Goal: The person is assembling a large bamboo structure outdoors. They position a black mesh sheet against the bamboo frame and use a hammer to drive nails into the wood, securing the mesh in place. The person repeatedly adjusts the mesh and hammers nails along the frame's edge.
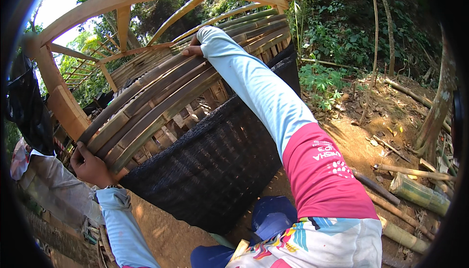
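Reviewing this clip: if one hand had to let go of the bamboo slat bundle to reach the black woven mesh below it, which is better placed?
Probably the left hand: it grips the bamboo slat bundle at its near, low end, right beside the black woven mesh. The right hand is stretched to the far upper end.

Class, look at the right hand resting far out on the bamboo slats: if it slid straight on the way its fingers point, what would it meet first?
The right hand points left along the bamboo slats. Going on, it would probably first meet the wooden frame rail just beyond its fingertips, though depth there is hard to judge.
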`<state>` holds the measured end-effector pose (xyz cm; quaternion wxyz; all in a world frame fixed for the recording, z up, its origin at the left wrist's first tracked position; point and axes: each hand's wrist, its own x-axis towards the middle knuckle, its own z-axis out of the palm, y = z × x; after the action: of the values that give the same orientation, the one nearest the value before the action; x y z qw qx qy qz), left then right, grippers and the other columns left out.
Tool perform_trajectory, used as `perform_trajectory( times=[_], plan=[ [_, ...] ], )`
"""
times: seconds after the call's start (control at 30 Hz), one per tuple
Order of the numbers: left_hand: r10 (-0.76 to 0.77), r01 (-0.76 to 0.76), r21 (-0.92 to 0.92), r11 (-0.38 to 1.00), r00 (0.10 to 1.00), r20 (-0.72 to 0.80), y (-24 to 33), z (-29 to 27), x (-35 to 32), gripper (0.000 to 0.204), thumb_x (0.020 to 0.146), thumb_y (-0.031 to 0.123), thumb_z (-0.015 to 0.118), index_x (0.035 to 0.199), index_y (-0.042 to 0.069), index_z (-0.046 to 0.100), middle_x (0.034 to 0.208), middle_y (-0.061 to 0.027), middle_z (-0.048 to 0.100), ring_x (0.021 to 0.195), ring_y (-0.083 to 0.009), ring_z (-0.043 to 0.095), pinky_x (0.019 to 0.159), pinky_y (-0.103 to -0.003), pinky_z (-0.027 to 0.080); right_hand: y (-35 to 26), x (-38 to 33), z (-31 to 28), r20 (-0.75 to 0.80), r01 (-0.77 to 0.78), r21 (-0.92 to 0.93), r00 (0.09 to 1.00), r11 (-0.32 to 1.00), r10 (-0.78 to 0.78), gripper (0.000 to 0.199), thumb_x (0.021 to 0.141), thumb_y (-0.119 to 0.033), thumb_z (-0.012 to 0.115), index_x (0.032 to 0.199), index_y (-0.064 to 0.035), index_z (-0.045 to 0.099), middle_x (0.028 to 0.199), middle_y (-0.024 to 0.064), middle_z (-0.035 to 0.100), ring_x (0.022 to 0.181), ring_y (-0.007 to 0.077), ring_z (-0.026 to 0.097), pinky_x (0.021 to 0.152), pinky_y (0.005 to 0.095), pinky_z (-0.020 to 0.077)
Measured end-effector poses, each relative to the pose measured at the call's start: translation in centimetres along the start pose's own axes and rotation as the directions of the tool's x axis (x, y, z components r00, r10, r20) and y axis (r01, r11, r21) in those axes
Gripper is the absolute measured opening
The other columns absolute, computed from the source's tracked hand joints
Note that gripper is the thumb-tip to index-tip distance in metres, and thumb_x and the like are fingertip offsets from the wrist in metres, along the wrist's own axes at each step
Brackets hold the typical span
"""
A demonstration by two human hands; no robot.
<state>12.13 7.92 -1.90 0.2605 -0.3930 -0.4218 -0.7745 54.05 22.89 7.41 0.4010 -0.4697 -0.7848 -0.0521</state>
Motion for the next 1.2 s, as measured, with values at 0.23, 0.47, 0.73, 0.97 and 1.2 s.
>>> perform_trajectory(
  times=[0.23,0.47,0.73,0.97,1.2],
  plan=[
    [-0.014,0.014,-0.004,1.000,1.000,0.004,0.7,-0.1,-0.2,0.041,0.092,0.037,0.068,0.090,-0.003,0.064,0.084,-0.0088,0.064,0.077,-0.0169,0.057,0.074,-0.032,0.047,-0.3,0.0,0.2,0.016,-0.048,-0.093,0.999,0.995,0.049,0.056,0.075,-0.065,0.070,0.096,-0.0139,0.076,0.092,0.0115,0.072,0.088,0.0286,0.066,0.084,0.0368,0.0505],
    [-0.040,0.041,-0.026,0.999,0.999,0.036,0.1,-0.4,0.0,0.038,0.094,0.033,0.066,0.097,-0.005,0.063,0.091,-0.0109,0.066,0.082,-0.0178,0.060,0.078,-0.031,0.048,-0.6,-1.3,1.3,-0.162,-0.052,-0.253,0.987,0.966,0.011,0.069,0.077,-0.075,0.057,0.107,-0.0146,0.073,0.105,0.0119,0.071,0.102,0.0318,0.064,0.094,0.0370,0.0481],
    [-0.030,0.030,-0.027,0.999,0.999,0.020,0.3,0.0,-0.2,0.038,0.094,0.032,0.066,0.097,-0.005,0.063,0.088,-0.0102,0.066,0.079,-0.0168,0.059,0.076,-0.032,0.047,-0.3,-0.9,1.3,-0.205,-0.051,-0.273,0.979,0.960,-0.006,0.068,0.078,-0.073,0.059,0.107,-0.0124,0.073,0.102,0.0126,0.071,0.098,0.0327,0.065,0.089,0.0358,0.0502],
    [-0.036,0.037,-0.043,0.998,0.999,0.017,-0.5,0.1,-0.2,0.039,0.094,0.033,0.066,0.096,-0.006,0.063,0.088,-0.0106,0.066,0.080,-0.0173,0.060,0.076,-0.031,0.048,0.3,-0.9,1.8,-0.287,-0.013,-0.202,0.957,0.979,-0.046,0.064,0.077,-0.069,0.066,0.099,-0.0097,0.074,0.093,0.0122,0.072,0.090,0.0316,0.065,0.084,0.0349,0.0513],
    [-0.025,0.025,-0.039,0.999,1.000,0.015,0.5,0.2,-0.3,0.040,0.093,0.034,0.067,0.095,-0.006,0.063,0.089,-0.0109,0.066,0.079,-0.0183,0.060,0.076,-0.031,0.048,-0.1,-0.8,1.0,-0.260,-0.027,-0.200,0.965,0.979,-0.026,0.063,0.074,-0.068,0.069,0.094,-0.0094,0.075,0.093,0.0151,0.071,0.091,0.0321,0.065,0.085,0.0357,0.0514]
  ],
)
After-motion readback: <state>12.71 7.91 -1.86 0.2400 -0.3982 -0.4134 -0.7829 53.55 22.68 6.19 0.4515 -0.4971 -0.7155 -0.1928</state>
